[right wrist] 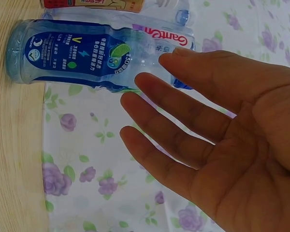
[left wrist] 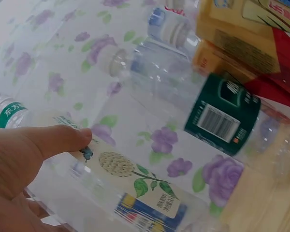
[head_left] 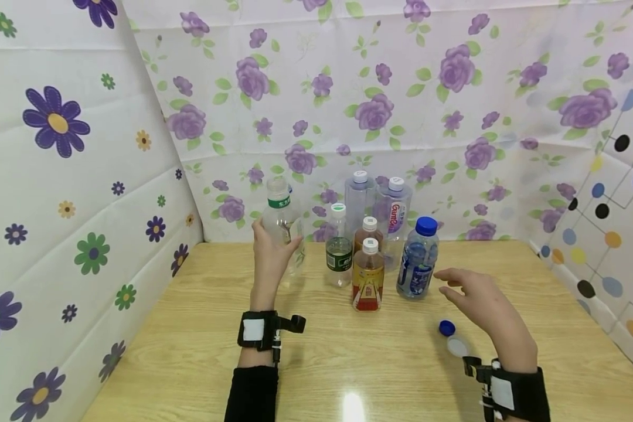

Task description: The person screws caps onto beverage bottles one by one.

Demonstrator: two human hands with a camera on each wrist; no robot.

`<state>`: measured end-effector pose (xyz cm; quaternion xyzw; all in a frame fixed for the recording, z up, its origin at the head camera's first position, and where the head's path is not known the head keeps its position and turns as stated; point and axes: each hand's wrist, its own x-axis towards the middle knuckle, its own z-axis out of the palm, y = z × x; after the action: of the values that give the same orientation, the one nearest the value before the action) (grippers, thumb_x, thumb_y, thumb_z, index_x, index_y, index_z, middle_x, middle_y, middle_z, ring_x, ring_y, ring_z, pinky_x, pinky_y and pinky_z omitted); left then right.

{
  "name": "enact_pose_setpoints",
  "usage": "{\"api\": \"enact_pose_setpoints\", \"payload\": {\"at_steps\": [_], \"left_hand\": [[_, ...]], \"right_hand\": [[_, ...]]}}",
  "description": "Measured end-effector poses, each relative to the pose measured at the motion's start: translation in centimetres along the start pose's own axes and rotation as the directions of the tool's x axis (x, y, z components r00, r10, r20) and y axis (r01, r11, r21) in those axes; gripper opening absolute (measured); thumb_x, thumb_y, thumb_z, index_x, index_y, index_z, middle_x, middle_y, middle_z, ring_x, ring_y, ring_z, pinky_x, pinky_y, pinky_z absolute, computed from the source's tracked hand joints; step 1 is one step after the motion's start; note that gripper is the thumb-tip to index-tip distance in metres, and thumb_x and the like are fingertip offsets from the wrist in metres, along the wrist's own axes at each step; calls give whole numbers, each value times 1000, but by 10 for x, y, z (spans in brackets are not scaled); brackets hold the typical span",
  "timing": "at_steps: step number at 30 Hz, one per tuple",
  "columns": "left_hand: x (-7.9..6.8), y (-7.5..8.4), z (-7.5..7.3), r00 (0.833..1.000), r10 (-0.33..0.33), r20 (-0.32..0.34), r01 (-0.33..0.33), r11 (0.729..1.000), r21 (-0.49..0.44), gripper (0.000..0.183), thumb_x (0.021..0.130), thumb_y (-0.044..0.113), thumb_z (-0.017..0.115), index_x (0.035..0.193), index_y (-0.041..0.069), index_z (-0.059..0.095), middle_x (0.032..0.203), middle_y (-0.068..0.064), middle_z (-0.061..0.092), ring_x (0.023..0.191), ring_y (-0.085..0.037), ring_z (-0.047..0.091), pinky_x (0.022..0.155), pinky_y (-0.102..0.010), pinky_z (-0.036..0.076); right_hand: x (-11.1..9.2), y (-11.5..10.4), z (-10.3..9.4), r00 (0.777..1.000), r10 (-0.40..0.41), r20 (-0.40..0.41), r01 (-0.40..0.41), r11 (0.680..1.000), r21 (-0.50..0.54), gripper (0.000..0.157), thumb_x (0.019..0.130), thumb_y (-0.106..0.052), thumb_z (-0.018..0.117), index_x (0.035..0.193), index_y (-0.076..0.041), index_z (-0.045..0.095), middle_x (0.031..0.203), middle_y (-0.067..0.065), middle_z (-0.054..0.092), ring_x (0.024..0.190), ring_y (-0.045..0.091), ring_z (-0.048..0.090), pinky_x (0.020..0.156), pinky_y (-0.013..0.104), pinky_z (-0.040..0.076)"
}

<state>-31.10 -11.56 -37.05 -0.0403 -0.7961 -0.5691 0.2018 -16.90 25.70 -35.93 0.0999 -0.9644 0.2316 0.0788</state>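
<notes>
My left hand (head_left: 275, 246) grips a large clear bottle (head_left: 278, 193) with a green band at its neck, near the back left of the table. In the left wrist view the thumb lies across that bottle's cream flower label (left wrist: 121, 166). To its right stands a smaller clear bottle with a dark green label (head_left: 339, 253). My right hand (head_left: 477, 296) holds nothing, its fingers loosely spread. It hovers just right of a blue-capped bottle with a blue label (head_left: 417, 264), which stands upright. In the right wrist view the fingertips overlap the upper part of this bottle (right wrist: 87, 55).
Two amber drink bottles, the front one with a yellow and red label (head_left: 368, 281), stand mid-table. Two tall clear bottles with white caps (head_left: 395, 202) are behind them. A blue cap (head_left: 446, 327) and a whitish cap (head_left: 458, 346) lie by the right wrist. Patterned cloth walls surround the table.
</notes>
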Motion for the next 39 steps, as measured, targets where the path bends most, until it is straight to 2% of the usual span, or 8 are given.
{"api": "enact_pose_setpoints", "payload": {"at_steps": [6,10,16,19,23,29,36,39], "left_hand": [[-8,20,-5,997,48,62,-51,998,37,96,85,23,86,153,6,21,145,-22,43,131,-40,49,109,-54,44],[-14,31,-7,994,70,80,-73,997,38,98,84,25,86,154,7,20,145,-22,43,131,-40,49,109,-55,43],[-24,49,-10,989,47,137,-45,999,-22,103,82,34,87,156,11,19,144,-22,46,126,-39,53,99,-57,50],[-30,59,-12,982,45,181,-29,996,-89,102,82,37,87,155,15,21,141,-19,50,122,-36,56,92,-53,55],[-37,72,-13,968,80,237,-44,987,-156,99,82,37,87,154,16,23,137,-14,53,119,-31,59,88,-48,58],[-46,84,-15,953,96,287,-57,988,-140,101,82,38,86,157,16,21,139,-16,49,120,-32,55,91,-50,55],[-53,94,-14,929,49,368,2,990,-138,108,83,37,86,162,17,15,157,-19,33,139,-40,44,101,-52,52],[-56,96,-14,917,52,395,8,989,-149,107,82,37,87,161,19,17,154,-16,36,138,-39,45,100,-51,52]], "right_hand": [[1,1,1,1000,-3,8,3,1000,-3,33,99,-11,65,130,3,65,127,27,64,114,48,61,89,60,54],[1,0,2,1000,-6,6,6,1000,-5,32,99,-10,66,129,3,66,126,27,65,112,48,62,88,60,54],[0,0,2,1000,-2,9,2,1000,0,32,99,-9,66,129,3,66,126,27,65,112,48,62,88,60,54],[0,0,2,1000,-3,11,3,1000,-2,32,99,-10,66,129,3,66,126,26,66,112,47,62,88,60,54],[0,0,1,1000,-6,15,6,1000,-3,33,99,-10,66,129,3,66,126,26,66,112,47,62,88,60,54],[0,0,0,1000,-11,22,11,1000,3,32,99,-11,65,129,2,65,126,25,66,112,46,62,88,59,54],[-1,1,0,999,-16,28,16,1000,5,32,99,-10,66,129,2,66,125,25,66,112,46,63,88,59,54],[-1,1,0,999,-13,30,13,1000,7,33,99,-11,66,129,2,65,126,25,66,112,46,63,88,59,54]]}}
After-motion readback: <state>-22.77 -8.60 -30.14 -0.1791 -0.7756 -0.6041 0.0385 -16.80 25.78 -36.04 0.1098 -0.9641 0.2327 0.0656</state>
